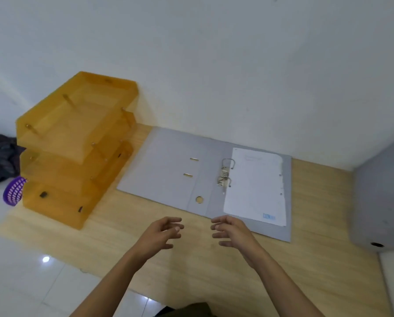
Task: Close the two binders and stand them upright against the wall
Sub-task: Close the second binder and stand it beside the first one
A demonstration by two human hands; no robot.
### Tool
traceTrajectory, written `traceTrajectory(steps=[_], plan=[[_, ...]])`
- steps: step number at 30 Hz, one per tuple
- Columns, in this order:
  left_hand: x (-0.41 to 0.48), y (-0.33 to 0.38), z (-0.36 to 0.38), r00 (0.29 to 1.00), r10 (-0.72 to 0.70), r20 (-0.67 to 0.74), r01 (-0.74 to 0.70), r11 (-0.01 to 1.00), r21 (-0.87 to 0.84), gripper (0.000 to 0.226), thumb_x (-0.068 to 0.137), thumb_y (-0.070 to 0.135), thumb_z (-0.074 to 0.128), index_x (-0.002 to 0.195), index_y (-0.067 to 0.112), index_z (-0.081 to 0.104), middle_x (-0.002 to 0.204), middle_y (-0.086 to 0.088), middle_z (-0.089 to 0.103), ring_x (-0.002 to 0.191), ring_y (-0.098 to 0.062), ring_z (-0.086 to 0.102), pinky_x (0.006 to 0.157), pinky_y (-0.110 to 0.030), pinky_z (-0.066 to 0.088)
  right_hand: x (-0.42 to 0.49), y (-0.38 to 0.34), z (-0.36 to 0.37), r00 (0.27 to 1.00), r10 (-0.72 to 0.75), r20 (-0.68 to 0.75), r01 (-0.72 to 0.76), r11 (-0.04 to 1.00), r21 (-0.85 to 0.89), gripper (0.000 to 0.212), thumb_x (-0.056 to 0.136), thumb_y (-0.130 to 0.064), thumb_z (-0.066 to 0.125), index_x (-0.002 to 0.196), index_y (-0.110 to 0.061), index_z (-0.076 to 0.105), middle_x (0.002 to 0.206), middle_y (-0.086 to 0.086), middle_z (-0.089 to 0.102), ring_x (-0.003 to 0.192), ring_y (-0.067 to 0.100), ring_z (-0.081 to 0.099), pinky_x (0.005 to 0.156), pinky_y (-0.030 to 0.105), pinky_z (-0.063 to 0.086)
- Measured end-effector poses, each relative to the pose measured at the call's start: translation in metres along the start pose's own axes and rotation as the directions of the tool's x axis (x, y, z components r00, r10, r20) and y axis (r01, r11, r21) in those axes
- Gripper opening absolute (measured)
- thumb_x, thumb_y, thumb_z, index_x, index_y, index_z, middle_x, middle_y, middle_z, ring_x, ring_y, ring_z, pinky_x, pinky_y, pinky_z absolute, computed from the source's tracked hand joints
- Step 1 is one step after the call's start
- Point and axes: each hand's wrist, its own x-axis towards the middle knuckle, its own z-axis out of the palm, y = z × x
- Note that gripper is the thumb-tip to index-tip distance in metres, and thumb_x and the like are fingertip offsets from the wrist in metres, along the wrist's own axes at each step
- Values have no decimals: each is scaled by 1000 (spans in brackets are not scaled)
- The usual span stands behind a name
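- Both hands hover empty over the counter [317,202], near its front part, palms turned toward each other.
- Left hand [160,234] has its fingers spread and loosely curled, gripping nothing.
- Right hand [233,233] is likewise open with bent fingers, its fingertips [215,227] just at the near edge of the open binder [164,172], whether touching it or not I cannot tell.
- That binder is grey and lies flat, spread wide open on the counter, its far edge close along the wall [214,53].
- Its metal ring mechanism [224,176] sits near the spine, rings standing up.
- A stack of white paper [255,188] lies on the binder's right half, beside the rings.
- Two slots and a round hole show in the left cover and spine.
- Second binder [378,202] is at the right edge of the view, grey, with a dark finger hole low on it; it appears to be closed, though blur and the frame edge hide much of it.
- An orange stacked tray rack [77,145] of three tiers stands on the counter's left end, near the wall, just left of the open binder.
- A purple basket [14,191] and a dark cloth [0,156] lie beyond the counter on the left, over the pale tiled floor [31,282].
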Motion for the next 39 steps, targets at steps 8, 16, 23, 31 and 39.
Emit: traceTrajectory(steps=[8,16,23,31,39], plan=[[49,-14,-78,997,-42,-69,41,999,-11,27,99,20,56,126,22,62,121,4,70,112,-14,67,88,-35,58,64,-30,77,997,72,12,-71,995,-72,19,93,-16,59,106,-19,73,107,2,76,100,22,75,86,37,58],[127,-2,-143,980,30,-194,10,979,202,39,100,18,57,138,16,55,142,-3,56,126,-22,56,98,-32,48,161,-107,135,992,-129,-7,105,835,-540,45,93,-12,53,138,-16,57,149,5,50,136,22,49,104,26,37],[173,2,-162,954,126,-273,-30,943,331,45,95,15,62,138,14,53,147,-7,52,138,-25,46,111,-32,36,195,-91,155,983,30,179,154,387,-909,74,102,-40,37,163,-26,-3,171,-7,-15,158,27,-13,126,53,9],[163,-38,-137,896,80,-438,153,868,472,83,90,33,66,158,14,21,165,-12,21,151,-34,20,117,-54,27,129,-20,142,963,-54,266,270,271,-924,72,101,-51,33,162,-33,-2,171,-13,-10,158,19,-13,127,44,5],[125,-64,-126,861,-76,-502,191,964,182,67,87,33,74,142,6,46,140,-19,53,124,-39,53,99,-47,47,106,-10,145,985,-162,56,144,608,-781,62,103,-38,43,160,-30,22,173,-6,3,158,18,8,123,39,24]])
